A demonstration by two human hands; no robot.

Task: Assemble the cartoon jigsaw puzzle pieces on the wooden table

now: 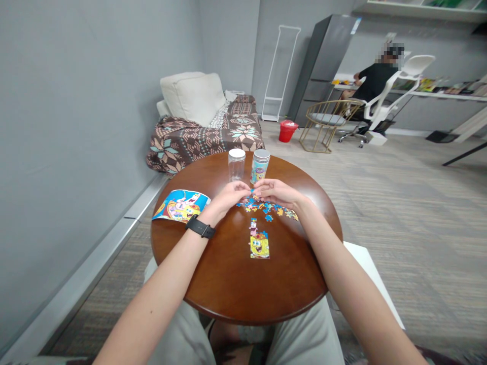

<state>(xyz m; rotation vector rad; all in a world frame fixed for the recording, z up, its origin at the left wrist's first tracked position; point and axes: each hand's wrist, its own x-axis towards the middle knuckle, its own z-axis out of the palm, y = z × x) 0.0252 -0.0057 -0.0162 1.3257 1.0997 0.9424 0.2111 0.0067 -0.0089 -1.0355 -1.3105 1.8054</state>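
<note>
My left hand (233, 195), with a black watch on its wrist, has its fingers pinched together over the far side of the pile of puzzle pieces (268, 207). Facing it, my right hand (279, 192) is closed too, its fingertips close to the left ones. A small blue puzzle piece (252, 191) shows between the fingertips; the fingers partly hide it. Nearer to me lies a joined puzzle section (259, 246) with a yellow cartoon face and a narrow strip with a pink figure above it.
A curved picture sheet (181, 205) lies on the round brown table (228, 284) at left. Behind my hands stand a clear jar (236, 165) and a printed jar (260, 166), both lidded. Beyond are a covered sofa (236, 121), a red bin (287, 131) and a seated person (376, 81).
</note>
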